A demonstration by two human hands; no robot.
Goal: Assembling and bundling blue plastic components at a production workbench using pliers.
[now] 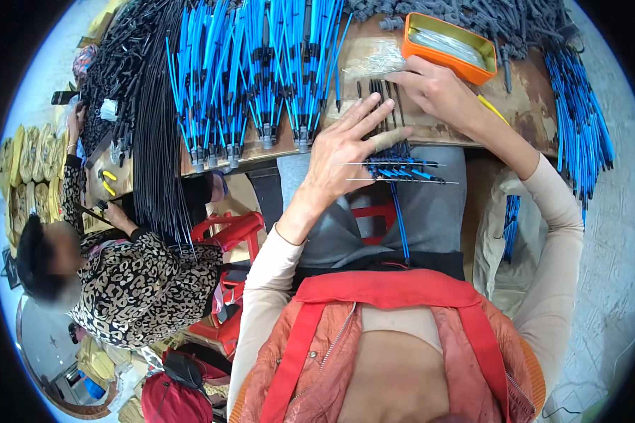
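My left hand (342,151) lies palm down over a row of black rods (382,106) at the table's front edge, its fingers stretched out and thumb apart. Beside and beneath that hand, blue-and-black stick pieces (406,171) lie crosswise over my lap, with thin metal wires (420,181) running through or along them. Two blue strands (400,218) hang down from them. My right hand (430,88) is bent in at the far ends of the rods, fingers drawn together beside a small pile of thin pale wires (374,60). Whatever its fingertips pinch is too small to make out.
An orange tin (484,72) of thin wires stands behind my right hand. Bundles of blue-and-black sticks (261,70) and long black rods (159,141) cover the table's left; more blue sticks (578,120) hang at right. A co-worker (134,282) sits at left near a red stool (233,233).
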